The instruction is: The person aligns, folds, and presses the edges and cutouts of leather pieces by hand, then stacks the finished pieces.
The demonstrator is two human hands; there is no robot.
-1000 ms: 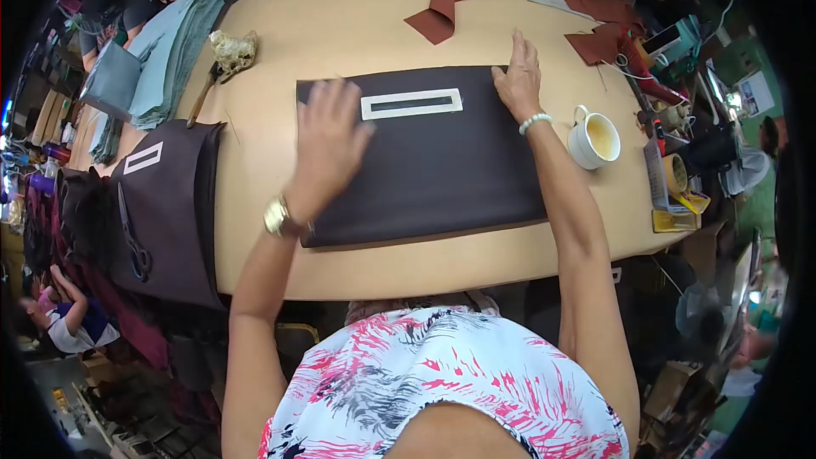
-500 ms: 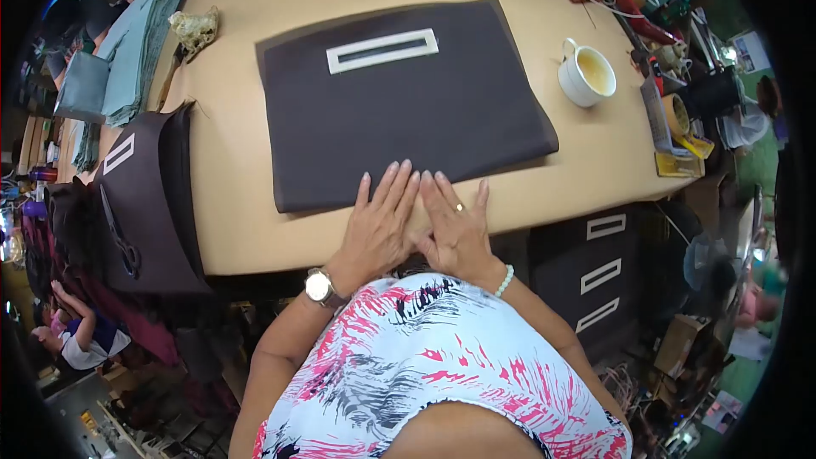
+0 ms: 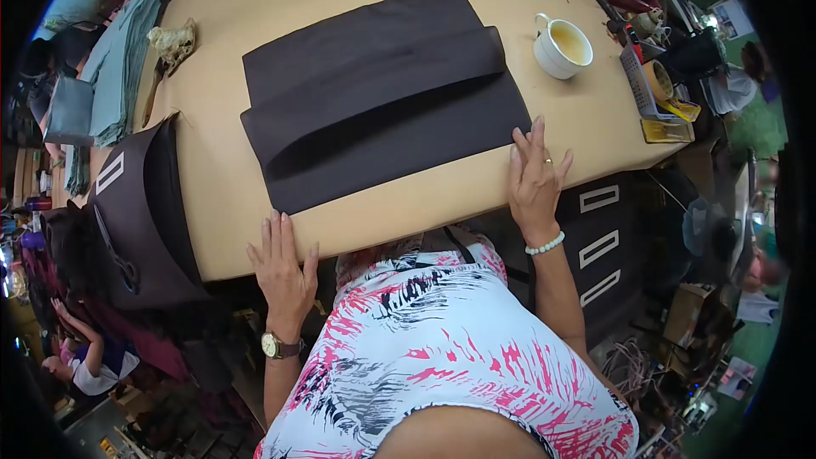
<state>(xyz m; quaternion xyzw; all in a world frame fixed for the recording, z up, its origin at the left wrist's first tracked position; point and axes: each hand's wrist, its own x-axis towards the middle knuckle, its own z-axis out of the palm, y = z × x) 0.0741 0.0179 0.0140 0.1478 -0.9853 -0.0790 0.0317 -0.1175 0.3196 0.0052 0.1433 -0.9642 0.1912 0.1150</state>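
Dark brown sheet material (image 3: 399, 140) lies on the table, its upper layer bowed up and folded back away from me, leaving a shadowed gap beneath. No white frame shows on it now. My left hand (image 3: 285, 276) rests at the table's front edge, fingers stretched out, tips at or just beside the sheet's near left corner. Over at the near right corner is my right hand (image 3: 538, 187), fingers spread, with the tips touching or just over the sheet's edge. Neither hand holds anything.
A white cup (image 3: 561, 51) of yellowish liquid stands right of the sheet. Beyond it is a plastic basket (image 3: 637, 81) with a tape roll (image 3: 659, 81). Scissors (image 3: 119, 246) lie on dark pieces draped at left. Grey-green fabric (image 3: 127, 68) is stacked behind. Another person (image 3: 89, 357) sits far left.
My hands have parted from the sheet's near middle, left hand to the left, right hand to the right. The upper layer has lifted and folded away, hiding the white frame.
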